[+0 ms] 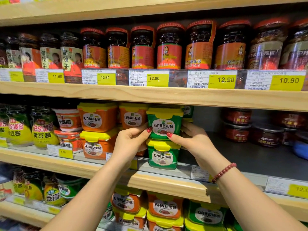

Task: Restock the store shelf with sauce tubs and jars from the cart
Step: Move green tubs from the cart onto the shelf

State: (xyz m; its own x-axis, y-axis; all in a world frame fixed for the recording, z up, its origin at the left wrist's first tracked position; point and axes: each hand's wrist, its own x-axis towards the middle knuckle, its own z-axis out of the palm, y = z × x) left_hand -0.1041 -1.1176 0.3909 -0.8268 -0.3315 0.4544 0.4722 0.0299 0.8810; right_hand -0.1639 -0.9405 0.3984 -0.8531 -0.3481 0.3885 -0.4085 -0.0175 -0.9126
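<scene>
A green sauce tub with a yellow lid (164,124) rests on top of a second green tub (162,155) on the middle shelf (166,182). My left hand (131,142) grips the upper tub's left side and my right hand (191,140) grips its right side. Both thumbs press on its front label. Orange tubs with yellow lids (98,130) stand stacked just to the left. Red-lidded chili jars (170,47) line the shelf above. The cart is out of view.
Right of the green stack the grey shelf floor (241,155) is bare back to dark red-labelled tubs (236,125). Green-and-yellow pouches (41,129) stand at far left. The wooden shelf above (150,95) sits close over the upper tub. More tubs (165,207) fill the lower shelf.
</scene>
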